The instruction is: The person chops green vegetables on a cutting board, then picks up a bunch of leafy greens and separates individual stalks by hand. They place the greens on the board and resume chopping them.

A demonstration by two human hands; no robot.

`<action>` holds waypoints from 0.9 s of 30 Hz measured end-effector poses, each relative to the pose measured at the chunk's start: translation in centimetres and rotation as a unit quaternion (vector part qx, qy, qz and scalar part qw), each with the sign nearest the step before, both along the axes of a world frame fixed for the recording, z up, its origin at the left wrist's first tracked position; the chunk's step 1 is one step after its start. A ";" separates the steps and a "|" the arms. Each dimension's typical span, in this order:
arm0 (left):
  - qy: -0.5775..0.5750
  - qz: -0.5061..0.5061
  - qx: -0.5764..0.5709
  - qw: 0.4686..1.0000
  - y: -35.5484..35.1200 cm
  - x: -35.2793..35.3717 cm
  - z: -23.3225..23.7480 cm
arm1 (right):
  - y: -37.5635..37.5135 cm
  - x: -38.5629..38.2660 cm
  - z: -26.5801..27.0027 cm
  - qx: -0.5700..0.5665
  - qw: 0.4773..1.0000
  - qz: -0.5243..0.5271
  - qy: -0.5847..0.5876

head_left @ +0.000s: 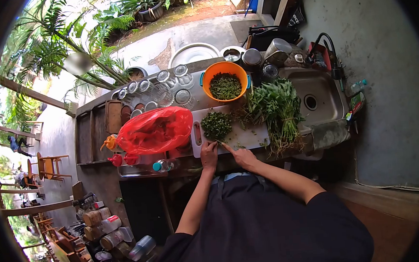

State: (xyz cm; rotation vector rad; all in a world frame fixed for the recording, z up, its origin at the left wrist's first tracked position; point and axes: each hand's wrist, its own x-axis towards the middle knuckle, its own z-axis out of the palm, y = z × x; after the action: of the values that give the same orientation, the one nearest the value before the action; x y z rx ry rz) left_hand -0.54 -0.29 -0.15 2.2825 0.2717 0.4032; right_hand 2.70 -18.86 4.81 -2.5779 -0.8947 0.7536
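My left hand (pixel 209 154) is closed at the near edge of a white cutting board (pixel 250 137), below a heap of chopped greens (pixel 216 125); what its fingers hold is too small to tell. My right hand (pixel 243 156) is closed around the handle of a knife (pixel 227 146), whose tip end points toward my left hand. Beyond the board stands an orange bowl (pixel 207 81) partly filled with chopped greens. A large bunch of leafy stems with roots (pixel 280 110) lies over the board's right side.
A red plastic bag (pixel 154 129) and a capped bottle (pixel 163 165) are left of the board. Upturned glasses (pixel 163 77) line the back left. A steel sink (pixel 329 92) is at right, with a grey cloth (pixel 331 134) on its near edge. Metal pots (pixel 252 57) stand behind.
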 end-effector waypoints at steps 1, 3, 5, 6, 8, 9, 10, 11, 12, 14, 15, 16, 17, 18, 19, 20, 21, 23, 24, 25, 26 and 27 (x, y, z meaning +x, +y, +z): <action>-0.005 -0.004 0.016 1.000 0.0 0.0 -0.1 | 0.1 0.0 -0.2 0.000 1.000 0.002 -0.011; -0.010 -0.011 0.031 0.999 -0.1 0.0 0.2 | 0.0 -0.1 -0.3 0.001 1.000 0.000 -0.023; 0.000 -0.015 0.081 0.997 -0.4 -0.1 0.6 | -0.2 -0.2 -0.3 0.029 0.999 0.001 -0.042; 0.001 -0.014 0.081 0.997 -0.4 -0.2 0.6 | -0.3 -0.4 -0.4 0.029 0.999 0.002 -0.041; -0.009 -0.023 0.094 0.995 -0.4 -0.1 0.7 | -0.6 -0.5 -0.4 0.025 0.998 0.007 -0.050; -0.009 -0.022 0.095 0.995 -0.3 -0.1 0.6 | -0.9 -0.5 -0.7 0.025 0.998 0.007 -0.050; -0.006 -0.025 0.093 0.995 -0.3 -0.2 0.6 | -1.3 -0.6 -0.9 0.016 0.999 0.015 -0.045; -0.002 -0.028 0.092 0.995 -0.3 -0.2 0.5 | -1.7 -0.6 -1.2 0.007 0.999 0.023 -0.039; -0.001 -0.028 0.092 0.995 -0.2 -0.2 0.4 | -2.1 -0.6 -1.0 0.007 0.999 0.023 -0.039; -0.014 -0.032 0.059 0.998 -0.1 -0.2 0.3 | -2.9 -0.4 -0.6 0.000 0.999 0.032 -0.021; -0.013 -0.033 0.059 0.998 -0.1 -0.3 0.2 | -2.9 -0.4 0.6 0.000 0.999 0.031 -0.020; -0.013 -0.030 0.040 0.999 0.0 -0.3 0.2 | -2.8 -0.3 2.2 -0.012 0.999 0.033 -0.010; -0.013 -0.028 0.021 0.999 0.0 -0.3 0.1 | -2.7 -0.2 3.3 -0.024 0.999 0.035 0.001; -0.013 -0.030 0.021 0.999 0.0 -0.3 0.0 | -2.6 -0.2 3.7 -0.024 0.999 0.033 0.001; -0.011 -0.031 0.020 0.999 -0.1 -0.2 -0.2 | -2.5 -0.2 4.0 -0.005 1.000 0.024 -0.002; -0.010 -0.032 0.020 0.999 -0.1 -0.2 -0.3 | -2.3 -0.2 4.1 0.015 1.000 0.016 -0.005; -0.009 -0.031 0.020 0.999 -0.1 -0.2 -0.3 | -2.0 -0.2 4.0 0.016 1.000 0.016 -0.005; -0.016 -0.028 0.025 0.999 -0.3 -0.2 -0.5 | -1.5 -0.2 3.9 0.002 1.000 0.001 -0.006; -0.016 -0.028 0.024 0.999 -0.3 -0.1 -0.5 | -1.4 -0.2 4.0 0.002 1.000 0.001 -0.006; -0.015 -0.027 0.019 0.999 -0.3 -0.1 -0.5 | -1.4 -0.1 4.1 -0.004 1.000 0.002 -0.002; -0.013 -0.025 0.014 0.999 -0.3 -0.1 -0.5 | -1.3 -0.1 4.2 -0.009 1.000 0.002 0.003; -0.012 -0.025 0.014 1.000 -0.3 -0.1 -0.5 | -1.2 0.0 3.9 -0.009 1.000 0.003 0.003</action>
State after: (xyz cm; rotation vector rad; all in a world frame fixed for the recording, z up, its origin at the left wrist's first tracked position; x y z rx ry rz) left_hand -0.63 -0.57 -0.68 2.3053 0.1982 0.4122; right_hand 2.68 -20.06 8.72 -2.5883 -0.8979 0.7754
